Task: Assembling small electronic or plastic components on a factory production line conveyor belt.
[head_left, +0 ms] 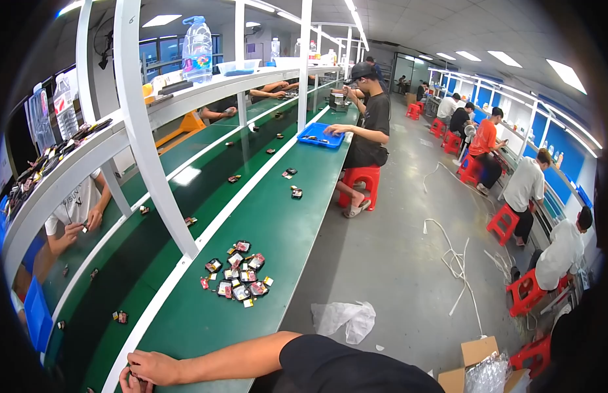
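Observation:
At the lower left, beside the white rail of the bench, my right hand [153,367] is closed, its fingertips pinched together. My left hand [131,382] meets it from below, with its fingers curled and mostly cut off by the picture's edge. A small dark bit shows between the two hands, too hidden to name. Farther along the green bench lies a loose pile of small black-cased electronic modules [237,274] with red, white and yellow parts, well apart from my hands.
Similar modules [122,317] lie scattered on the dark green belt [153,262] behind the white rail. An upright post [147,131] carries a shelf with bottles. A co-worker in black [369,111] reaches into a blue tray [321,136]. An open cardboard box [479,351] stands at lower right.

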Action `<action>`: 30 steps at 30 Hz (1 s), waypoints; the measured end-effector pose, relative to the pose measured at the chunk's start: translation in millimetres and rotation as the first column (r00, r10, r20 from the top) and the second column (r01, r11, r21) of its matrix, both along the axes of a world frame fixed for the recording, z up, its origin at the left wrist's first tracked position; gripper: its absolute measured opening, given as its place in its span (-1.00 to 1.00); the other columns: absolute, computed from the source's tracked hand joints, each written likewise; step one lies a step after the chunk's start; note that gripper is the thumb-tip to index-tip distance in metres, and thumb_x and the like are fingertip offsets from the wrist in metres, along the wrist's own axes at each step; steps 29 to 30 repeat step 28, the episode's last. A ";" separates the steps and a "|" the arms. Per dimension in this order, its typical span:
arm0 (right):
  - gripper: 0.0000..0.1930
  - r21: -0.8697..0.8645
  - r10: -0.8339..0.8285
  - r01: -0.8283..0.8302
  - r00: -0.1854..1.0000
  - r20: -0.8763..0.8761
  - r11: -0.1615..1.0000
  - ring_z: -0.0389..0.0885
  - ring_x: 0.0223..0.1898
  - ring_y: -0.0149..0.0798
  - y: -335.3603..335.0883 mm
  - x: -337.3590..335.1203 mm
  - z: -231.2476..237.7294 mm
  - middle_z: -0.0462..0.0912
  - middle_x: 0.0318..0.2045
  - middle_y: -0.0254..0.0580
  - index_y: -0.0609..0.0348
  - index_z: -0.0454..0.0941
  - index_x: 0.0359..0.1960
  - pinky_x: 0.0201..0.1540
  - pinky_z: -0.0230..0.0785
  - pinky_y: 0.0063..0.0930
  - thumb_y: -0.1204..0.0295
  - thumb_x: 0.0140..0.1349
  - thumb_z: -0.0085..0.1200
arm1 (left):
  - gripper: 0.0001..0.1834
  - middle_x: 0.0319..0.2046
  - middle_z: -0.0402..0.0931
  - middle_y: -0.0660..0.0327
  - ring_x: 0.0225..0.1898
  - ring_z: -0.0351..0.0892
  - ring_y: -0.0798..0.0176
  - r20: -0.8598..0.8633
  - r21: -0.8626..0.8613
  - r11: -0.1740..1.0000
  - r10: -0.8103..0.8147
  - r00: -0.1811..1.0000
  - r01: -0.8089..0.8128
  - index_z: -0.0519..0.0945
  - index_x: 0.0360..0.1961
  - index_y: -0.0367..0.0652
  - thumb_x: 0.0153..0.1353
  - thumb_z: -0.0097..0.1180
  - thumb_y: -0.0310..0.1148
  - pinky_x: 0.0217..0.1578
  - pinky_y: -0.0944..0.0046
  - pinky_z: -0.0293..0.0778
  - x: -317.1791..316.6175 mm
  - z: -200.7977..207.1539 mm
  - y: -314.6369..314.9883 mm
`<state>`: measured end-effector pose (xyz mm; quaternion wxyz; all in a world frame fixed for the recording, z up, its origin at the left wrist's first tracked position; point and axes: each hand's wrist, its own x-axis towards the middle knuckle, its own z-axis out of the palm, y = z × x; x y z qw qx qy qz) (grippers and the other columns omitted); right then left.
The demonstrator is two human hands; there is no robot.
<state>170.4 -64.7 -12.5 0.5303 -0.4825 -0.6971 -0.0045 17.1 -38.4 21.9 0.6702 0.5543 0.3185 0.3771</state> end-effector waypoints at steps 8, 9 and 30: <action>-0.90 0.037 -0.008 0.008 1.000 -0.013 0.999 0.49 -0.23 -0.11 -3.2 -7.3 4.2 0.42 -0.30 -0.14 0.29 0.49 -0.42 -0.30 0.50 -0.29 0.52 0.05 0.09 | -0.62 -0.10 0.52 0.12 -0.21 0.53 0.30 -0.056 0.127 0.990 0.077 0.995 -0.069 0.42 0.14 -0.33 0.39 0.04 -0.35 -0.24 0.36 0.48 -5.5 -11.1 2.3; -0.91 0.062 0.022 -0.022 1.000 -0.006 0.998 0.48 -0.23 -0.08 -1.3 -13.9 5.5 0.42 -0.30 -0.13 0.27 0.49 -0.42 -0.27 0.49 -0.28 0.52 0.06 0.09 | -0.67 -0.12 0.54 0.15 -0.16 0.56 0.32 -0.052 0.089 0.991 0.107 0.993 -0.102 0.39 0.10 -0.23 0.37 0.03 -0.36 -0.23 0.37 0.53 -9.7 -18.9 12.6; -0.85 0.007 -0.045 0.045 0.999 0.019 0.999 0.60 -0.24 -0.16 -12.4 3.0 28.1 0.59 -0.29 -0.23 0.16 0.63 -0.31 -0.24 0.51 -0.36 0.60 0.05 0.23 | -0.67 -0.02 0.50 0.13 -0.02 0.55 0.29 0.122 0.010 0.998 -0.058 0.991 0.057 0.37 0.10 -0.26 0.31 -0.01 -0.63 -0.03 0.21 0.61 -5.1 -21.6 13.6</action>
